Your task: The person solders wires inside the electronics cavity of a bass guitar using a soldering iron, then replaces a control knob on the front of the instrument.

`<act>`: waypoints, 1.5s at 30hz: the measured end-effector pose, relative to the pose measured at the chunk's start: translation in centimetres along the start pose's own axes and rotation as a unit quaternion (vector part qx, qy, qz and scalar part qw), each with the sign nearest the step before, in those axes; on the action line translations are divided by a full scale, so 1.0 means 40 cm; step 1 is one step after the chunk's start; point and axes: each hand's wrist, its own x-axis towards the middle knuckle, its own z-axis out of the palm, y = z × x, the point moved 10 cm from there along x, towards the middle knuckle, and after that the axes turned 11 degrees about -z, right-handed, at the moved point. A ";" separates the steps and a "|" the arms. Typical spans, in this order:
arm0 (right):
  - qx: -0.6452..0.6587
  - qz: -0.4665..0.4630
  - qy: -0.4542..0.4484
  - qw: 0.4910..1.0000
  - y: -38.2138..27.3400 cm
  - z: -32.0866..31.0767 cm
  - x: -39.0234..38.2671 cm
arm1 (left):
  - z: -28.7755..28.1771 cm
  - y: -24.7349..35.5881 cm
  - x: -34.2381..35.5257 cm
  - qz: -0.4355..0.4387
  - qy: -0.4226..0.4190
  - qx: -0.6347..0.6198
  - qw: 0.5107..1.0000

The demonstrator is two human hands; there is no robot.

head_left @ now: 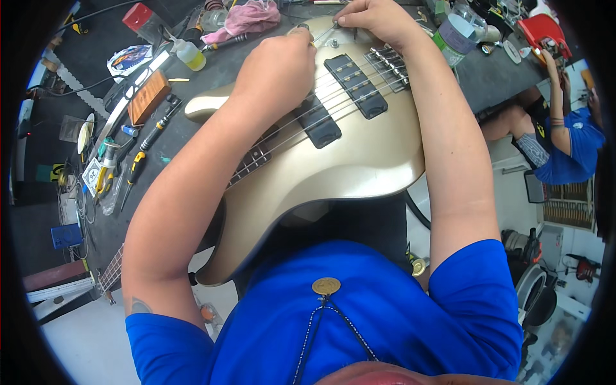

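A champagne bass guitar [333,173] lies before me with strings over two black pickups [356,86] and a metal bridge [388,67]. My left hand [276,67] is closed near the control knobs at the top of the body, round something mostly hidden, with a thin metal shaft showing by its fingertips. My right hand [375,22] pinches at a small knob or part at the upper edge of the guitar, just beyond the shaft. A silver knob [333,43] sits between my hands, below that part.
The dark bench [179,135] holds a wooden block [149,96], screwdrivers [136,167], a squeeze bottle [189,56], a pink cloth [247,22], a lidded tub [452,42] and cables. A co-worker in blue [571,141] sits at the right near a red tray [539,32].
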 end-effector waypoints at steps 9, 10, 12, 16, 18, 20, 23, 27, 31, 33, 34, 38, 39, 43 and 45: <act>-0.009 -0.019 -0.007 1.000 -0.003 0.002 0.006 | -0.005 -0.009 0.004 0.002 0.016 -0.014 1.000; -0.002 -0.027 -0.006 1.000 -0.001 0.002 0.009 | -0.003 -0.008 0.006 0.003 0.016 -0.015 1.000; 0.005 -0.035 -0.005 0.999 0.001 0.001 0.009 | -0.005 -0.006 0.006 0.003 0.015 -0.016 1.000; 0.014 -0.033 -0.002 0.999 0.001 0.002 0.008 | -0.011 -0.029 0.018 -0.038 -0.016 -0.031 0.999; 0.014 -0.034 -0.007 0.999 -0.004 0.005 0.008 | -0.014 -0.044 0.023 -0.043 -0.024 -0.045 0.998; 0.013 -0.027 -0.013 0.999 -0.005 0.010 0.007 | -0.007 -0.056 0.027 -0.048 -0.044 -0.076 0.995; 0.005 -0.025 -0.011 1.000 0.011 0.003 0.010 | -0.003 -0.056 0.031 -0.046 -0.050 -0.074 0.995; 0.006 -0.041 -0.004 0.999 -0.012 0.002 0.006 | -0.004 -0.060 0.036 -0.039 -0.056 -0.066 0.995; 0.009 -0.028 -0.012 0.999 -0.005 0.004 0.007 | -0.004 -0.059 0.035 -0.033 -0.055 -0.058 0.996; 0.018 -0.021 -0.014 1.000 -0.002 0.007 0.006 | -0.006 -0.056 0.034 -0.027 -0.053 -0.058 0.997; 0.008 -0.025 -0.012 1.000 -0.006 0.005 0.006 | -0.010 -0.053 0.032 -0.023 -0.045 -0.064 0.997; 0.012 -0.025 -0.013 1.000 -0.006 0.009 0.009 | -0.008 -0.055 0.029 -0.024 -0.044 -0.057 0.997; 0.012 -0.024 -0.013 1.000 -0.008 0.008 0.006 | -0.008 -0.051 0.029 -0.023 -0.045 -0.058 0.997; 0.012 -0.015 -0.009 1.000 -0.004 0.004 0.002 | -0.007 -0.046 0.029 -0.022 -0.045 -0.062 0.997; 0.017 -0.016 -0.011 1.000 -0.003 0.006 0.004 | -0.009 -0.045 0.028 -0.016 -0.039 -0.060 0.997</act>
